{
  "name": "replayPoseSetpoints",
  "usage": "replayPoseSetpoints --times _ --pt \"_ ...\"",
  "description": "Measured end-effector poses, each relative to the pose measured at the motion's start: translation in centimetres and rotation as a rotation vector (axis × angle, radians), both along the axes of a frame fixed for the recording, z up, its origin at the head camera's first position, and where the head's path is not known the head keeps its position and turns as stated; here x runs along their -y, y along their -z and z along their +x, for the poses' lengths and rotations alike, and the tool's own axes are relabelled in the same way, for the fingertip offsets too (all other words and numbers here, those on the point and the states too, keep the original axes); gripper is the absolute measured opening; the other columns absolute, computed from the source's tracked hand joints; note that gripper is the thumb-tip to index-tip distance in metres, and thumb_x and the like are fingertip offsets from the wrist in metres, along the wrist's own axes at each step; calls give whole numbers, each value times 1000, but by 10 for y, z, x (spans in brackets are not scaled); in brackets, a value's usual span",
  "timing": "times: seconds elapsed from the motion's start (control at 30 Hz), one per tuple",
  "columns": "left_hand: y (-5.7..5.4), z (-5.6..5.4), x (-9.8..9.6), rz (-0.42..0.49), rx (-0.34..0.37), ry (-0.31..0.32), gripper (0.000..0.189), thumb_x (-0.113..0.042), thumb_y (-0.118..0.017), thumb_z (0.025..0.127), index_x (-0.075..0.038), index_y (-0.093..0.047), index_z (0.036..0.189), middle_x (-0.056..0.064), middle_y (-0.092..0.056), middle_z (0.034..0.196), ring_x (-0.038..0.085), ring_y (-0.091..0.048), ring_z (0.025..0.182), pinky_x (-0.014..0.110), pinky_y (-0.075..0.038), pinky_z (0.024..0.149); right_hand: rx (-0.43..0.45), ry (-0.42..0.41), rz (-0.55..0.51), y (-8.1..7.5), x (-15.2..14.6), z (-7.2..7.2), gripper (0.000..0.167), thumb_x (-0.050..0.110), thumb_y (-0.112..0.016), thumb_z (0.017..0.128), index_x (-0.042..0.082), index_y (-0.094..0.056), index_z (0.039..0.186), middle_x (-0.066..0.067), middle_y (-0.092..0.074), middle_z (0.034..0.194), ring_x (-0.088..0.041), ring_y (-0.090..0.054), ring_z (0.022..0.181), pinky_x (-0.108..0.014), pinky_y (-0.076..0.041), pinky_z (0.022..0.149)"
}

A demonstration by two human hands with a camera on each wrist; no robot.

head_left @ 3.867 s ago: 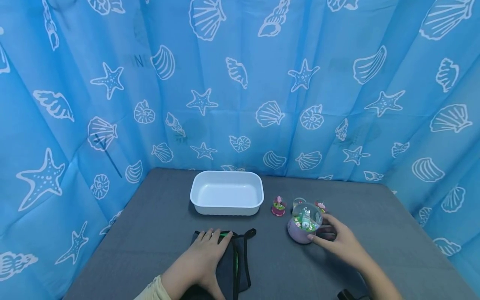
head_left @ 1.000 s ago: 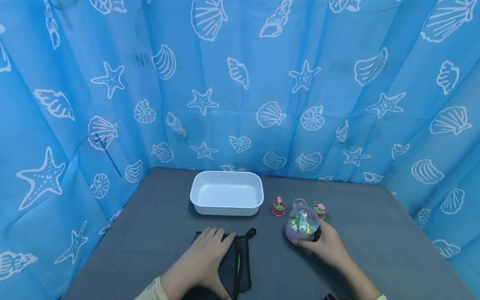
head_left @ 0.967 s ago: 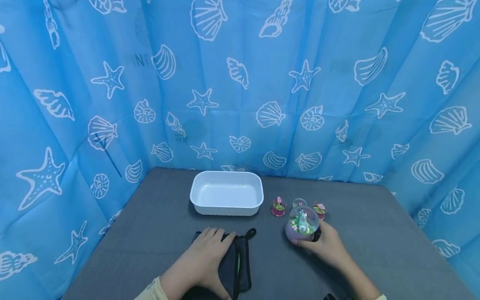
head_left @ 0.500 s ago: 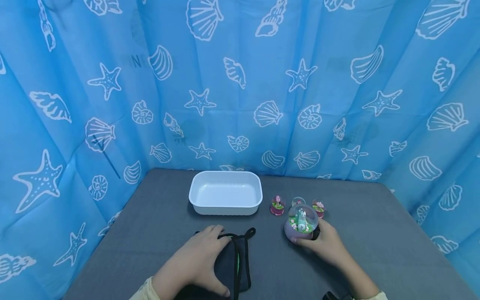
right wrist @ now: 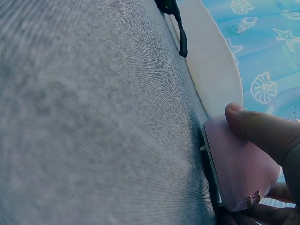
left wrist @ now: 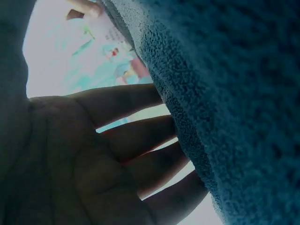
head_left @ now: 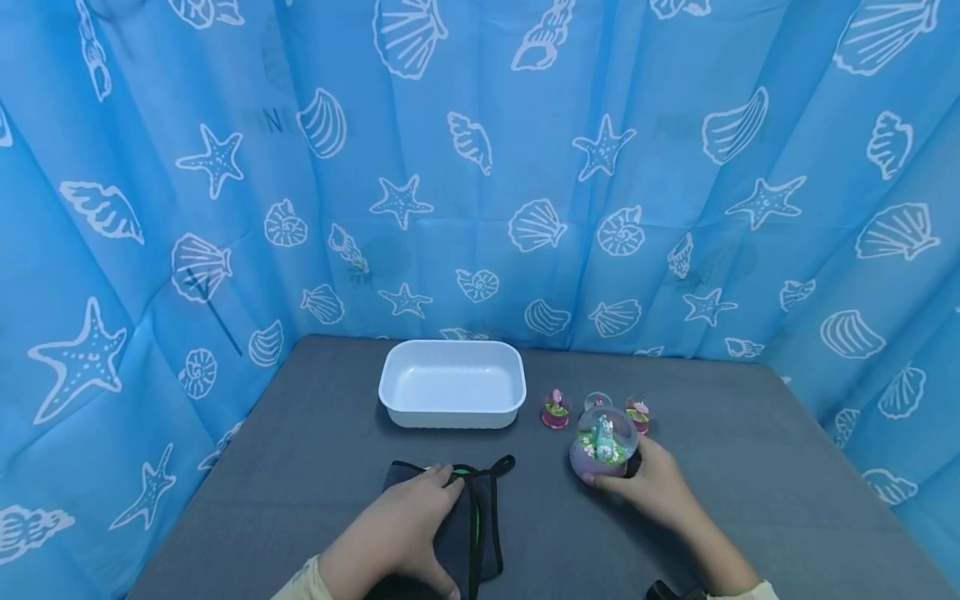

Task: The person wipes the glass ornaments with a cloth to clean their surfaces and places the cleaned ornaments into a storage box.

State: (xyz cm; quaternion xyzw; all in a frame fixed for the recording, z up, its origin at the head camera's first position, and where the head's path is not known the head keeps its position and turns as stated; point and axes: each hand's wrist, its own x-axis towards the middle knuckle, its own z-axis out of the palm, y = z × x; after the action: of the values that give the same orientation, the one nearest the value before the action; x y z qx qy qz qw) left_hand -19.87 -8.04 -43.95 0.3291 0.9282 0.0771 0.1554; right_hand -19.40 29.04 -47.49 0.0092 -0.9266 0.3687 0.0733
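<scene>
My right hand (head_left: 660, 487) grips a snow globe (head_left: 602, 446) by its lilac base, with a mint-coloured figure and small flowers under the clear dome. In the right wrist view the thumb presses the side of the pinkish base (right wrist: 239, 164), which is close over the grey table cover; other fingers curl behind it. Toward the front, my left hand (head_left: 401, 525) rests on a folded dark grey cloth item (head_left: 472, 525) with black edging, a loop and a green strip. Seen from the left wrist, extended fingers meet its fuzzy edge (left wrist: 187, 126), which hides their tips.
A white rectangular tub (head_left: 452, 420) stands at the back. Three small globe ornaments stand behind the snow globe: a pink-based one (head_left: 556, 410) on the left, a partly hidden one (head_left: 597, 400), and another (head_left: 638, 413) on the right. A blue shell-print curtain (head_left: 480, 167) encloses the table.
Since the oldest frame, my right hand has moved round to the globe's near right side, the globe shifting slightly left. My left fingers have drawn back a little from the cloth's far edge.
</scene>
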Motion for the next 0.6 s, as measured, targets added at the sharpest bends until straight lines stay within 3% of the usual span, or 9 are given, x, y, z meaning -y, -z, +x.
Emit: replayPoseSetpoints --times 0.17,0.33,0.47,0.6 --pt "2 -2 -3 -16 27 -31 134 -75 -95 56 -5 -47 159 19 -46 164 35 -49 151 51 -48 119 13 11 3 1 -2 -3 91 48 -97 74 2 -59 144 -18 -72 132 -37 -67 126 -61 -53 107" --pt "0 0 -4 15 17 -44 127 -71 -98 55 -4 -54 153 13 -61 153 28 -62 137 46 -54 113 2 4 5 3 -3 -5 91 50 -96 74 3 -60 142 -17 -72 131 -36 -68 124 -61 -54 106" --pt "0 -1 -4 52 -23 -29 106 -67 -99 54 -9 -67 136 3 -74 130 17 -70 116 40 -61 101 -19 2 11 4 -4 -3 85 48 -98 73 3 -64 137 -13 -74 126 -31 -69 120 -57 -55 103" --pt "1 -3 -5 85 -37 -17 80 -62 -101 54 -18 -73 115 -8 -74 102 4 -64 88 33 -61 82 -31 -7 14 4 -3 -1 86 47 -99 71 5 -64 137 -10 -74 126 -28 -68 119 -56 -54 104"
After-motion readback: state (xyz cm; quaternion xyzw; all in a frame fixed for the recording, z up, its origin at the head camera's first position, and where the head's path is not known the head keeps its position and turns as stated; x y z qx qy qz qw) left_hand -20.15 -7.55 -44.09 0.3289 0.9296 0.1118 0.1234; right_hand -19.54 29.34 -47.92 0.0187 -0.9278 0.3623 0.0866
